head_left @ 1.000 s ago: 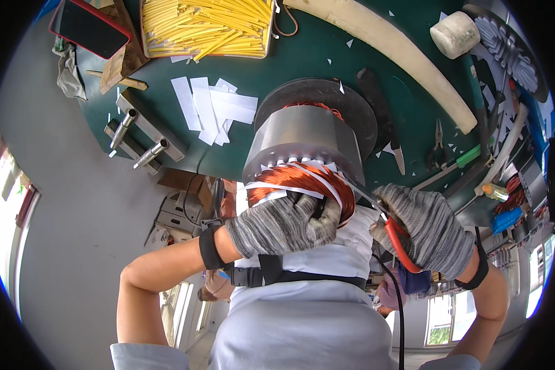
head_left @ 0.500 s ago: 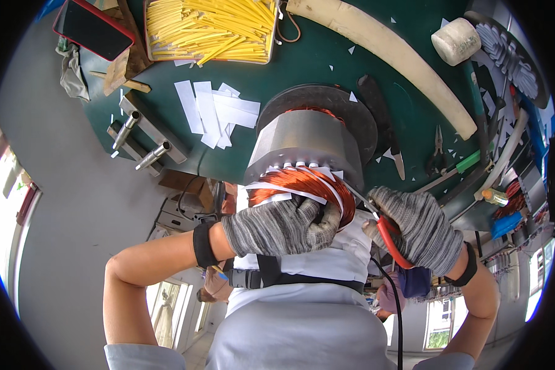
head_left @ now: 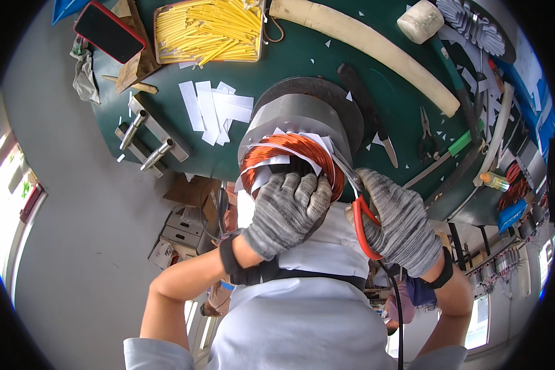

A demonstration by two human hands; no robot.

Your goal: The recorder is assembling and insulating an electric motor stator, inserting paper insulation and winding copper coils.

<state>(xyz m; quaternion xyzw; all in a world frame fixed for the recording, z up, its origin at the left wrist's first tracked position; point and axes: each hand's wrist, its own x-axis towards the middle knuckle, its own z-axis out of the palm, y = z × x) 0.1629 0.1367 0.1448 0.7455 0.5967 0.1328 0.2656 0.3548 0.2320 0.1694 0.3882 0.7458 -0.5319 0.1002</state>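
Note:
A metal motor stator (head_left: 296, 120) with copper windings (head_left: 288, 147) stands at the table's near edge, its open end turned toward me. White insulation paper strips (head_left: 268, 162) stick out around the winding. My left hand (head_left: 290, 206), in a grey striped glove, lies at the near side of the coil with its fingers extended over the bore's lower rim; the thumb is partly hidden. My right hand (head_left: 398, 225), gloved alike, holds red-handled scissors (head_left: 361, 228). Their blades lie along the right edge of the winding, next to the white paper.
On the green table, white paper strips (head_left: 213, 111) and a tray of yellow sticks (head_left: 209, 31) lie left, near a phone (head_left: 108, 34) and a metal fixture (head_left: 157, 135). A knife (head_left: 376, 123), pliers (head_left: 427, 132), a curved pale strip (head_left: 376, 46) and a mallet (head_left: 420, 21) lie right.
My left hand has turned from lying across the coil's front to pointing up at the bore, fingers more spread. The scissors have moved up along the winding's right side; the view has shifted slightly.

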